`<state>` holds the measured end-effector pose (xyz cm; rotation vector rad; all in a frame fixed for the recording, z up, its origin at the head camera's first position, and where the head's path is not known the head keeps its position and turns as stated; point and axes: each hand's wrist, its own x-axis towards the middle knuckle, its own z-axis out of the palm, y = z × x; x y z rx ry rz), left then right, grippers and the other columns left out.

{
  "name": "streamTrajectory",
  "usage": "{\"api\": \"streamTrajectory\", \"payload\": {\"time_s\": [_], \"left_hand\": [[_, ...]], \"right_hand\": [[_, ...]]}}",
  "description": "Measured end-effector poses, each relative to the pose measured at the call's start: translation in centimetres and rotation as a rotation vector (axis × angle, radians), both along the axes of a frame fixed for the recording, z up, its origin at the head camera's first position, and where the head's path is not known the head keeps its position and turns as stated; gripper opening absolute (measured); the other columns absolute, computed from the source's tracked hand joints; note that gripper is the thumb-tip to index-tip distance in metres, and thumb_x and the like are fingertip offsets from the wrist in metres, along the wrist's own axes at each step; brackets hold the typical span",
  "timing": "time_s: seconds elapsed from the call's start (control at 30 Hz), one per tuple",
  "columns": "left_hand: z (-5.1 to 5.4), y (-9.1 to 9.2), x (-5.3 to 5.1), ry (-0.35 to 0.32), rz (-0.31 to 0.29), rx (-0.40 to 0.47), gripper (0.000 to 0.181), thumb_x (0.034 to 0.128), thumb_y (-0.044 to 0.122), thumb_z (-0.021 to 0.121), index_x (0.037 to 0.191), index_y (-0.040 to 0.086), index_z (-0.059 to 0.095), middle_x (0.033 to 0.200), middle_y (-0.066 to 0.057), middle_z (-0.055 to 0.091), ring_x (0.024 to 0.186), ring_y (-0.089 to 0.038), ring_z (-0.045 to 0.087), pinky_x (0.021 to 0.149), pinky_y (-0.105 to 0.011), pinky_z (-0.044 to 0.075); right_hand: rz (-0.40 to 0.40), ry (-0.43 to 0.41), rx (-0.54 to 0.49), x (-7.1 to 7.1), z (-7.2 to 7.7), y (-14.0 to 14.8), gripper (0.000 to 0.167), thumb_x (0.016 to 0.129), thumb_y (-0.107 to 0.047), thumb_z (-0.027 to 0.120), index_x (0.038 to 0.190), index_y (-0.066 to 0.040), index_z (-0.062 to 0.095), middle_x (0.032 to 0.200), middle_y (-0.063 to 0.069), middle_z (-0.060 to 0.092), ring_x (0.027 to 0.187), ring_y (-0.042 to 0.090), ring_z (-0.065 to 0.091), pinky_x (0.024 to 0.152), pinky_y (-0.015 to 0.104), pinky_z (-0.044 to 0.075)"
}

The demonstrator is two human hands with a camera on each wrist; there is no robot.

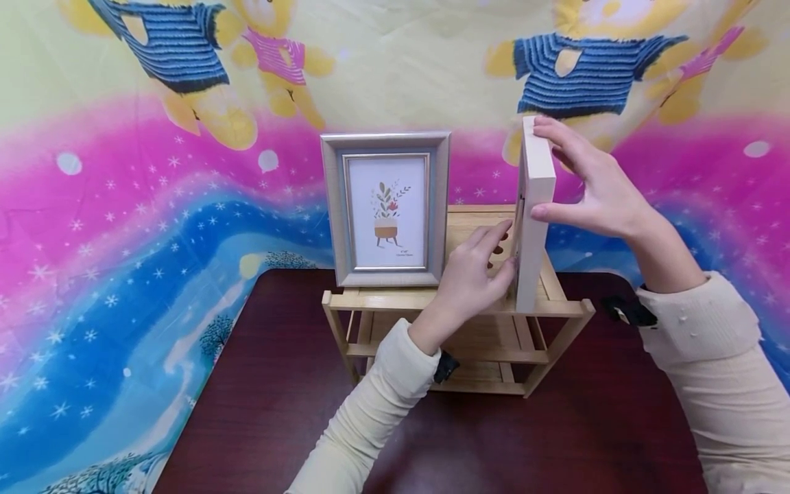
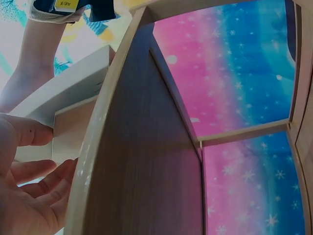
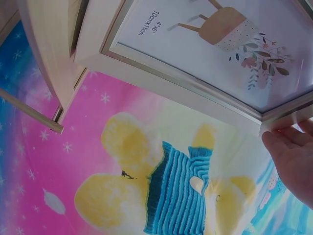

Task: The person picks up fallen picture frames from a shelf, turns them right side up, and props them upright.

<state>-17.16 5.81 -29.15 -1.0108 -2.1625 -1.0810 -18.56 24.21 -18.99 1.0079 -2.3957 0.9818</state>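
Note:
A white picture frame (image 1: 535, 233) stands upright and edge-on on the right part of a light wooden rack (image 1: 395, 300). My right hand (image 1: 601, 189) grips its upper edge, fingers at the top and thumb lower down. In the right wrist view my right hand (image 3: 296, 154) is at a corner of the frame, whose front shows a potted-plant print. My left hand (image 1: 469, 267) is at the frame's back, fingers loosely bent. The left wrist view shows the left thumb (image 2: 34, 133) by the brown backing (image 2: 73, 129); exact contact is unclear. A silver-grey picture frame (image 1: 334, 206) stands at left on the rack.
The rack has lower shelves (image 1: 475, 336) and stands on a dark red-brown table (image 1: 265, 412). A printed cloth (image 1: 185, 171) with bears and snowflakes hangs behind. Dark straps (image 1: 446, 368) show at the wrists.

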Motion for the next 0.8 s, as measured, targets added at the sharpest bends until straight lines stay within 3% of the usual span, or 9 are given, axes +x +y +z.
{"api": "streamTrajectory", "payload": {"time_s": [0.2, 0.47, 0.8], "left_hand": [[0.2, -0.5, -0.2, 0.074, 0.13, -0.069, 0.046, 0.0789, 0.01, 0.061, 0.123, 0.0, 0.054, 0.1, -0.01, 0.063, 0.082, -0.015, 0.062, 0.065, -0.017, 0.047], [0.3, -1.2, -0.6, 0.171, 0.227, -0.028, 0.04, 0.0753, 0.003, 0.06, 0.116, 0.0, 0.06, 0.095, -0.007, 0.064, 0.08, -0.017, 0.061, 0.067, -0.021, 0.049], [0.0, -1.0, 0.0, 0.188, 0.209, -0.095, 0.031, 0.0799, 0.002, 0.056, 0.109, 0.002, 0.064, 0.093, -0.007, 0.064, 0.079, -0.017, 0.061, 0.068, -0.024, 0.05]], "right_hand": [[-0.01, 0.018, 0.012, 0.0, 0.1, 0.1, 0.084, 0.069, -0.008, 0.075, 0.141, -0.007, 0.031, 0.146, 0.008, 0.027, 0.13, 0.015, 0.029, 0.107, 0.028, 0.022], [0.01, 0.014, 0.023, 0.0, 0.2, 0.4, 0.085, 0.07, -0.003, 0.073, 0.142, -0.009, 0.03, 0.146, 0.006, 0.027, 0.128, 0.013, 0.031, 0.106, 0.027, 0.024], [0.052, -0.018, 0.085, -0.2, 0.7, 1.1, 0.088, 0.066, 0.002, 0.072, 0.142, -0.01, 0.03, 0.148, 0.002, 0.023, 0.127, 0.01, 0.033, 0.098, 0.015, 0.028]]}}
